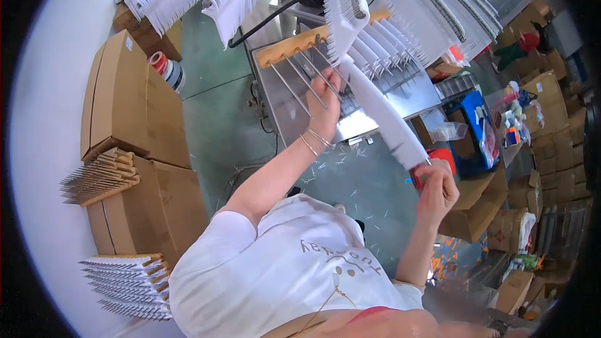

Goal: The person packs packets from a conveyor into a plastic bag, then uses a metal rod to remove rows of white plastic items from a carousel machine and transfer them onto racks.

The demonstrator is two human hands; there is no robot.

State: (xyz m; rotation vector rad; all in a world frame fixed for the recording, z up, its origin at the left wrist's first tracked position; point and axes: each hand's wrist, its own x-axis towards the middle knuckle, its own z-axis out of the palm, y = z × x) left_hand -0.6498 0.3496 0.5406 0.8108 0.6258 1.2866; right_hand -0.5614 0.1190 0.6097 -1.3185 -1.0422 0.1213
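A long stack of thin white pieces [382, 106] slants from the rack down to my right hand. My right hand [438, 191] is closed in a pinch at its lower end, where a thin metal tip shows. My left hand [325, 97] has its fingers curled around a metal rod [308, 66] of the rack, close to the upper end of the stack. Bare rods stick out of the wooden bar [275, 54] there. Further right on the same rack, more rods carry white pieces [379, 47]. Exactly what my left fingertips press on is partly hidden.
A metal table [410, 103] stands under the rack. White stacks [413, 6] hang above it. Cardboard boxes [119, 94] and rod racks [103, 178] line the left. A blue bin [479, 131] and an open carton [479, 206] are at right. White scraps litter the floor [338, 175]. Another person [523, 44] is far right.
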